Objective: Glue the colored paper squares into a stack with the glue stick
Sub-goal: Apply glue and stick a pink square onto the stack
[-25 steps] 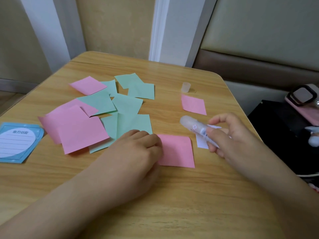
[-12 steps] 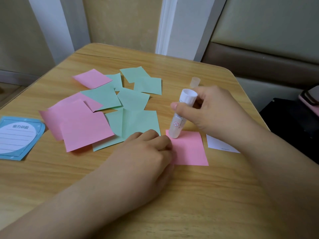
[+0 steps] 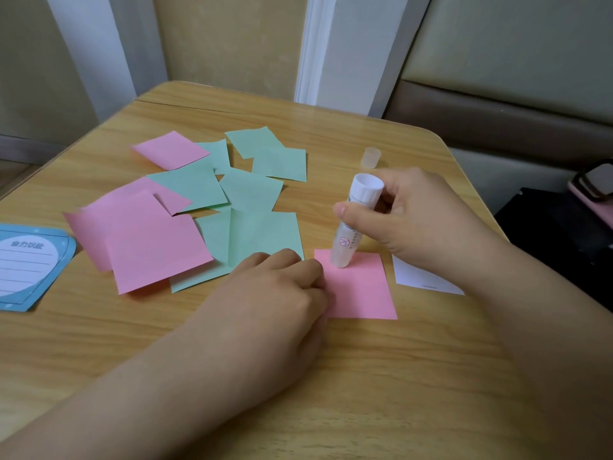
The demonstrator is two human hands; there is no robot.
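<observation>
A pink paper square [image 3: 361, 290] lies flat near the middle of the wooden table [image 3: 365, 376]. My left hand [image 3: 275, 297] rests with curled fingers on its left edge and holds it down. My right hand [image 3: 411, 217] grips a white glue stick [image 3: 353, 224] upright, its tip pressed on the square's far part. Several loose pink squares [image 3: 149, 240] and green squares [image 3: 255, 234] lie scattered to the left and behind.
The glue stick's clear cap [image 3: 371, 157] stands at the back right of the table. A white slip of paper [image 3: 421, 278] lies under my right wrist. A blue note card [image 3: 26, 265] sits at the left edge. A dark bag [image 3: 560, 234] is off the table's right side.
My right hand turned the glue stick from lying sideways to upright and set its tip on the pink square, then slid it a little inward. My left hand stayed on the square.
</observation>
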